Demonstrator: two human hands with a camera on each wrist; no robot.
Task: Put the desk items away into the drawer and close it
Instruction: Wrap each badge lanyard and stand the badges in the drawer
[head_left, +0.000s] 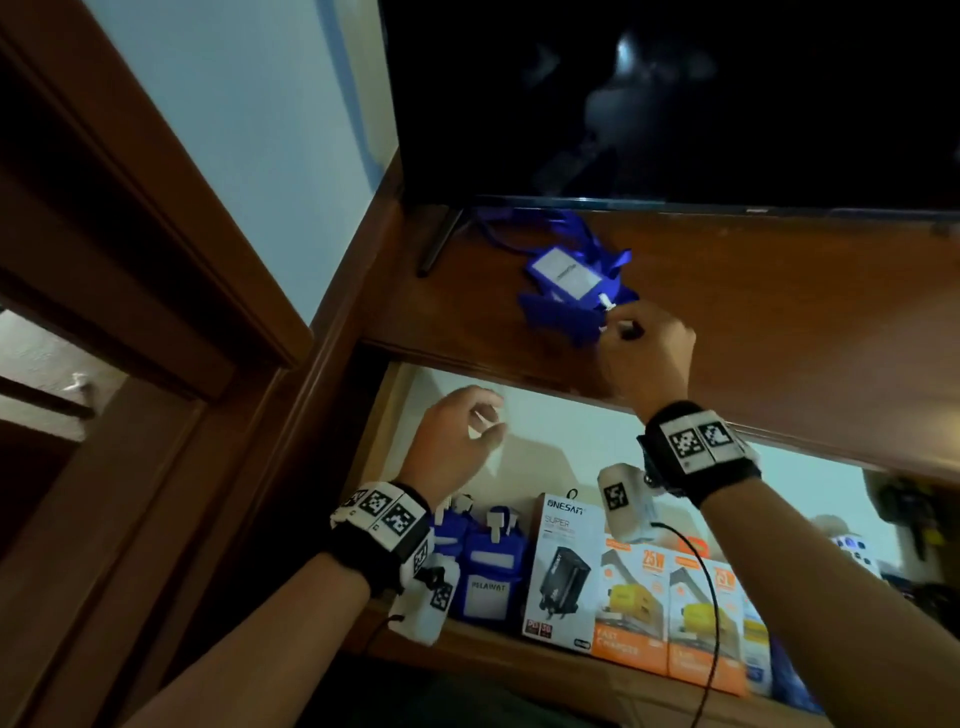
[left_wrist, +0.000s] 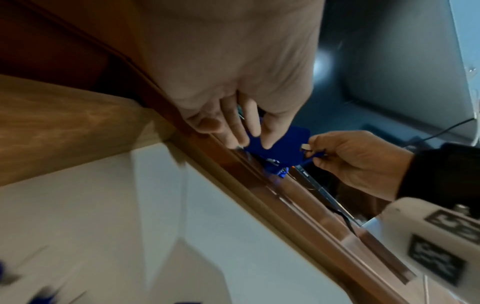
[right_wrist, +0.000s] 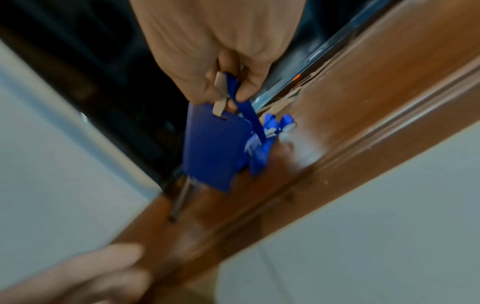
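Note:
A pile of blue badge holders (head_left: 566, 291) with blue lanyards lies on the brown desk top (head_left: 779, 312), just below the TV. My right hand (head_left: 615, 325) pinches the pale clip and blue strap of one blue badge holder (right_wrist: 213, 152), which hangs upright from the fingers (right_wrist: 246, 90) just above the desk. Below the desk edge the drawer (head_left: 571, 441) stands open. My left hand (head_left: 488, 421) hovers over its back left part with fingers loosely curled and nothing in them. The left wrist view shows the left hand (left_wrist: 246, 131) in front of the held badge holder (left_wrist: 283, 146).
At the drawer's front stand more blue badge holders (head_left: 488, 571), a black-and-white charger box (head_left: 563, 566) and orange charger boxes (head_left: 670, 613). A dark TV (head_left: 675, 104) on a thin stand leg (head_left: 441, 239) fills the back of the desk. A wooden door frame (head_left: 130, 234) is at the left.

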